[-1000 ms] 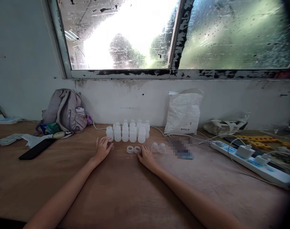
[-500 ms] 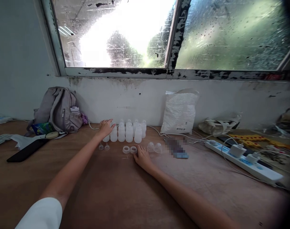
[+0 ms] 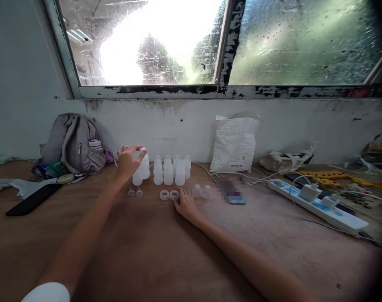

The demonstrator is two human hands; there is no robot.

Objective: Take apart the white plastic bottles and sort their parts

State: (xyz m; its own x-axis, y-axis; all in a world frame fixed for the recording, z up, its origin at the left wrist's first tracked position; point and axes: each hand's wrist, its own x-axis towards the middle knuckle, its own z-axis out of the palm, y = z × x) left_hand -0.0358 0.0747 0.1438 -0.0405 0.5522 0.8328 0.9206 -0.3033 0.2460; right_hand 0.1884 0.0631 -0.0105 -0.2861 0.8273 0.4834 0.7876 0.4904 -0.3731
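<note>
My left hand (image 3: 128, 162) is closed with thumb and fingers at the top of a frosted white baby bottle (image 3: 144, 165), partly hiding it. Another bottle (image 3: 137, 179) stands just below that hand. To the right, several more bottles (image 3: 168, 174) stand upright in rows. Two clear nipples (image 3: 139, 192) lie on the table in front of the left bottles. My right hand (image 3: 187, 205) rests on the tabletop, fingers stretched out, beside a white ring (image 3: 174, 194); whether it touches the ring is unclear. A second ring (image 3: 164, 195) lies to its left. Two clear domed caps (image 3: 206, 191) sit right of this hand.
A grey backpack (image 3: 76, 144) leans on the wall at left, with a black flat object (image 3: 33, 200) before it. A white plastic package (image 3: 235, 142) stands against the wall. A blurred-out item (image 3: 231, 193), a power strip (image 3: 316, 205) and cables occupy the right side.
My left hand has risen slightly at the left end of the bottles, and a bottle there has moved up and left with it. My right hand keeps its place by the ring. The view has shifted a little.
</note>
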